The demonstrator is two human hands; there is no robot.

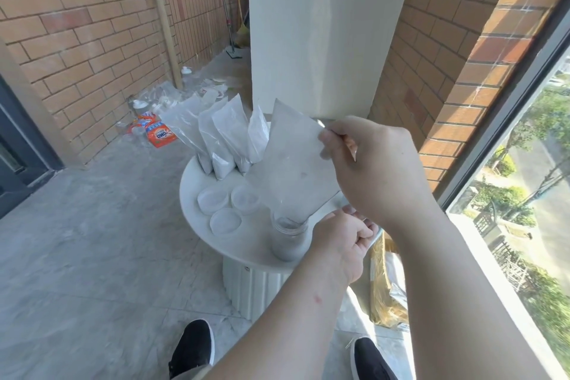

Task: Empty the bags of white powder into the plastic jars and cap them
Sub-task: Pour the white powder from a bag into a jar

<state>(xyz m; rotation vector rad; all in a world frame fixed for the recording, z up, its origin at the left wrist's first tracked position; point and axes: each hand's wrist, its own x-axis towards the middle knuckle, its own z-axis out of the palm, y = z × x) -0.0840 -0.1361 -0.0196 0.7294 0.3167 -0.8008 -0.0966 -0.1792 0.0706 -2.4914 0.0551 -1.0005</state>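
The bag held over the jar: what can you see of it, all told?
The bag is a clear plastic pouch, dusted white inside and nearly flat, so mostly emptied. It is tilted, one corner pointing down into the open jar on the round white table. The right hand pinches its upper edge; the left hand seems to pinch its lower edge.
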